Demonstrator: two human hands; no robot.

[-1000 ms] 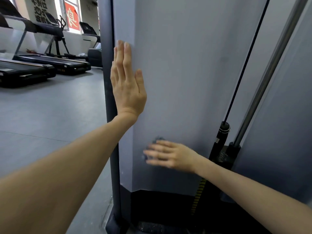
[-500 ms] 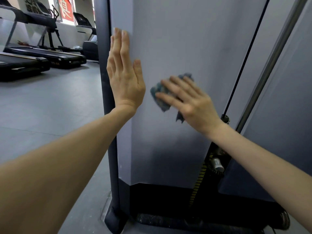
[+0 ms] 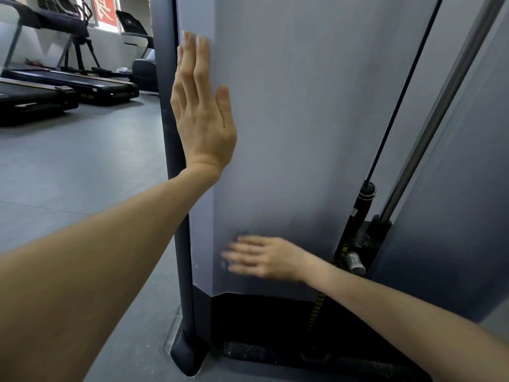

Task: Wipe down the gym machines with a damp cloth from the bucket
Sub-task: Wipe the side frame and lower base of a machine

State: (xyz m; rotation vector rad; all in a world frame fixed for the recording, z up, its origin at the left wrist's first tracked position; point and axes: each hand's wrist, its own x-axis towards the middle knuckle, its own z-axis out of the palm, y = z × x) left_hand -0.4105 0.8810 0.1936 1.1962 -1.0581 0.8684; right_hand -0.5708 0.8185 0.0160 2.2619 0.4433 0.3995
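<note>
Progress: mid-wipe, by my reading. The right hand (image 3: pixel 264 257) works low on the matte grey shroud panel (image 3: pixel 303 119) of the cable machine, near the panel's bottom edge. No wet streaks can be read, so the wiped share is unknown. Other machines are presumably left.
Cloth: dark blue-grey cloth (image 3: pixel 243 233), almost hidden under the right hand, with only a scrap showing, against the panel.
Right fingers: blurred; they appear straight and slightly apart, pressing the cloth.
Left hand (image 3: pixel 202 111): fingers straight and together, palm flat near the panel's left edge.
Bucket: not in view.
Surface: smooth and vertical, with a thin black cable (image 3: pixel 399 92) and a steel guide rod (image 3: pixel 440 119) beside it.
Room: grey floor (image 3: pixel 82 161); black treadmills (image 3: pixel 68 86) well apart, back left.
</note>
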